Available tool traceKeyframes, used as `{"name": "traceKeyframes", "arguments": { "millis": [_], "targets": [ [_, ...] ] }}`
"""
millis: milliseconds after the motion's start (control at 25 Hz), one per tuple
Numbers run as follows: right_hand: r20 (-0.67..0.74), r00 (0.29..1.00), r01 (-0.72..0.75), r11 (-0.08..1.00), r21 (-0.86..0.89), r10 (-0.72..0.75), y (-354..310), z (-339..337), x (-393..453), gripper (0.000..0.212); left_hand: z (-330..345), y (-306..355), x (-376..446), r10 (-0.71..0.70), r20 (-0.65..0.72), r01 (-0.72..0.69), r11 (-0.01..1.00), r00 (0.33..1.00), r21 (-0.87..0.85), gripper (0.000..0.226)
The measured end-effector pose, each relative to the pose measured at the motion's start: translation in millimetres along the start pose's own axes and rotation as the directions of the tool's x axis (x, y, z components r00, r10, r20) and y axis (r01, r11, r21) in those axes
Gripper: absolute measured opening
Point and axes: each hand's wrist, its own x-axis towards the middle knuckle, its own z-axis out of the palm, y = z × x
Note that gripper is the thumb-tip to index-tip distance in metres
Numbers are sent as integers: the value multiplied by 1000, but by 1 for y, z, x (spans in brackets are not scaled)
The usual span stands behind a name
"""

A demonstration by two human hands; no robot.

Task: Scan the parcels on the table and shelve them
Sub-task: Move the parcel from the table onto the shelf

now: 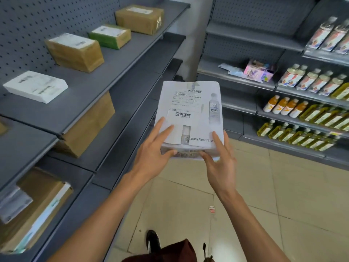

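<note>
I hold a white parcel box [190,104] with shipping labels, barcodes and a bottle picture out in front of me, above the floor between two shelving units. My left hand [153,150] grips its near left corner, fingers over the top and thumb on the front face. My right hand [219,157] grips the near right corner the same way. The grey shelf [98,84] to my left carries a white flat parcel [35,86], a brown box [75,52], a green box [110,35] and a larger brown box [140,18].
Lower left shelves hold brown cartons [88,125] and a flat carton [35,210] near my left arm. The right shelving [294,121] is stocked with drink bottles and small packets. Beige tiled floor [264,205] lies below.
</note>
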Motion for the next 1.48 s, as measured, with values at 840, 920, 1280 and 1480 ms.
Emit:
{"name": "traceKeyframes", "arguments": {
  "millis": [840,920,1280,1480],
  "targets": [
    [128,991,-33,998,45,27,154,7,307,66,143,-6,294,-129,2,128,988,992,84,79],
    [199,980,-26,998,50,16,161,18,330,66,148,-15,302,-177,-39,180,979,983,92,79],
    [470,869,137,988,75,-156,171,121,432,65,136,-82,355,-415,-231,427,904,880,3,76],
    [575,753,357,933,51,-320,178,165,498,61,140,-110,402,-494,-318,496,865,809,-80,75]
  ]
}}
